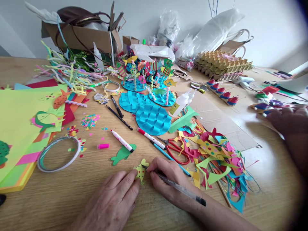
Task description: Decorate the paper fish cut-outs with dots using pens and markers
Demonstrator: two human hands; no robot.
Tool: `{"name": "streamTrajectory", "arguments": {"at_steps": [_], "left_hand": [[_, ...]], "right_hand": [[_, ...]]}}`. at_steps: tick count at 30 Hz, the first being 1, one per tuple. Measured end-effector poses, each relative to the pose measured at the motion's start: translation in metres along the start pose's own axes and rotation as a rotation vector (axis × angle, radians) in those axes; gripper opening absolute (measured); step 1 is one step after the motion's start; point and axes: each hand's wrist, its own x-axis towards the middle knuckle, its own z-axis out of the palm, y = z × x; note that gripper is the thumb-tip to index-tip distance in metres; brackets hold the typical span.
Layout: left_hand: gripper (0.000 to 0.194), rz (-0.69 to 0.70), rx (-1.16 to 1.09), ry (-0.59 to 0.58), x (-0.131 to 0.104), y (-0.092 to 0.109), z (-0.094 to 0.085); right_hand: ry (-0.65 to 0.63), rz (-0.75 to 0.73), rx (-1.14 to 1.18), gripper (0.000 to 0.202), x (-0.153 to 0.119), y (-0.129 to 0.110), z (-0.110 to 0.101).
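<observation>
A small yellow-green paper fish (141,171) with dark dots lies on the table, bottom centre. The fingertips of my left hand (115,199) press on its left edge, the fingers lying flat. My right hand (168,179) is closed round a clear pen with a black end (185,192), its tip touching the fish near the tail. Just above lies a green paper fish (124,154) with a white marker (122,140) across it. A pink cap (103,146) is to the left of that fish.
Red scissors (178,152), a blue pencil (170,158) and heaped paper scraps (216,154) lie to the right. Blue woven discs (153,118) and a glue bottle (179,104) stand beyond. Tape rings (59,154) and paper sheets (24,112) are left. Another person's hand (286,120) is at right.
</observation>
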Motion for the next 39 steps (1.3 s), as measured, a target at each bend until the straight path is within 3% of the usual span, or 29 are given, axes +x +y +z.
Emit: {"name": "streamTrajectory", "arguments": {"at_steps": [11,28,39], "left_hand": [[0.045,0.0,0.003,-0.007,-0.004,0.0,0.004],[0.037,-0.003,-0.032,-0.116,-0.012,-0.001,0.005],[0.04,0.008,-0.009,-0.064,-0.008,0.0,0.004]], "right_hand": [[0.009,-0.01,-0.006,0.013,0.001,0.0,0.0],[0.004,0.01,-0.018,0.012,0.001,0.0,0.0],[-0.003,0.021,-0.025,0.012,0.001,-0.001,0.0]]}}
